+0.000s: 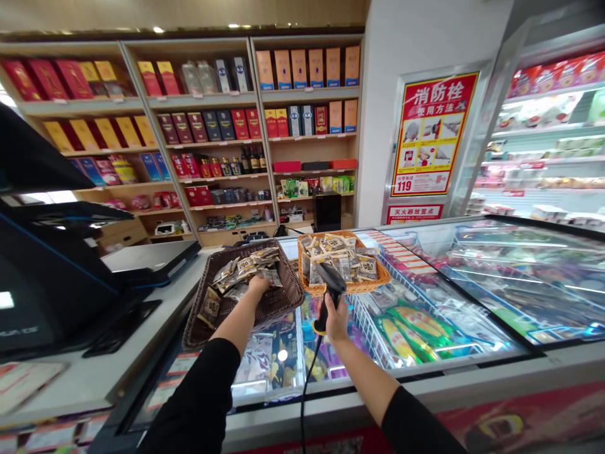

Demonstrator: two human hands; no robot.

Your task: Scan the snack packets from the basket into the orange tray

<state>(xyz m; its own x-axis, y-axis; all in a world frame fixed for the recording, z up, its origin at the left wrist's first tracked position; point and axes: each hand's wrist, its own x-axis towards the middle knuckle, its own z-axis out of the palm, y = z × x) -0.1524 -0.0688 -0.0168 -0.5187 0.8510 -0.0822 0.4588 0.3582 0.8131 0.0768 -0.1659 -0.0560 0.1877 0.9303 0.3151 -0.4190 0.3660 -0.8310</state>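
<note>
My right hand (336, 318) is wrapped round the handle of a black barcode scanner (332, 280), its head up by the front of an orange wicker basket (347, 289). A black cable hangs from the scanner's base. Small printed snack packets (333, 246) fill that basket. My left hand (258, 287) reaches into a dark brown wicker basket (283, 302) and touches similar snack packets (246, 268) lying there. Its fingers are hidden among the packets, so whether it grips one I cannot tell. Both baskets rest on the glass top of a chest freezer (288, 394).
Left of the baskets is a counter (94, 378) with a black checkout machine (42, 277) and a flat scale-like plate (151, 261). Frozen bags (411, 331) show under the freezer glass. Behind stand shelves of boxes (217, 126); a lit display fridge (548, 145) is at right.
</note>
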